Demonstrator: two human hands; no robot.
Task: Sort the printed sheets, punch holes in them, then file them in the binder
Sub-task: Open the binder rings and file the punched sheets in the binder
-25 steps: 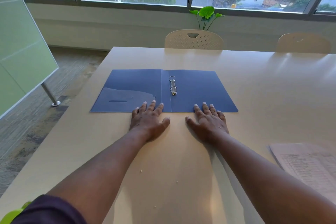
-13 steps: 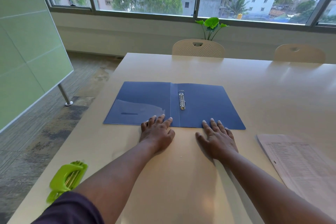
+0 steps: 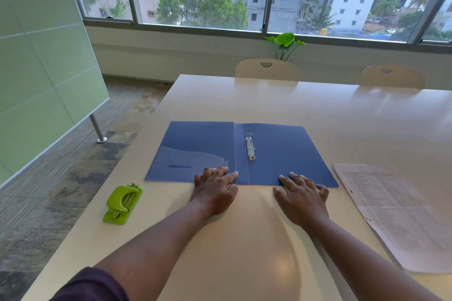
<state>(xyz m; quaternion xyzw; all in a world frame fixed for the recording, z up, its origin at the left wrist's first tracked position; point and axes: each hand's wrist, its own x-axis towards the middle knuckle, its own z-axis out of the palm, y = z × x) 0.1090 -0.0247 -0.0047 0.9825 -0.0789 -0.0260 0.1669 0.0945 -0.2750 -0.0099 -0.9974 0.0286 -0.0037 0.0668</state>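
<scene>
— Starting from my left, what lay on the table (image 3: 305, 105)?

— My green hole punch (image 3: 123, 204) sat near the left edge, apart from everything else. Beside it the blue binder (image 3: 281, 154) lay open flat, its metal rings (image 3: 250, 146) just right of the spine.

— And your hands?

— My left hand (image 3: 215, 190) rested palm down, fingers nearly straight, tips touching the binder's near edge by the spine, gripping nothing. My right hand (image 3: 302, 197) lay flat too, fingers spread, tips on the right cover's near edge, also holding nothing.

— The sheets?

— My printed sheets (image 3: 396, 215) lay in a stack at the far right, just beside the binder, untouched.
</scene>
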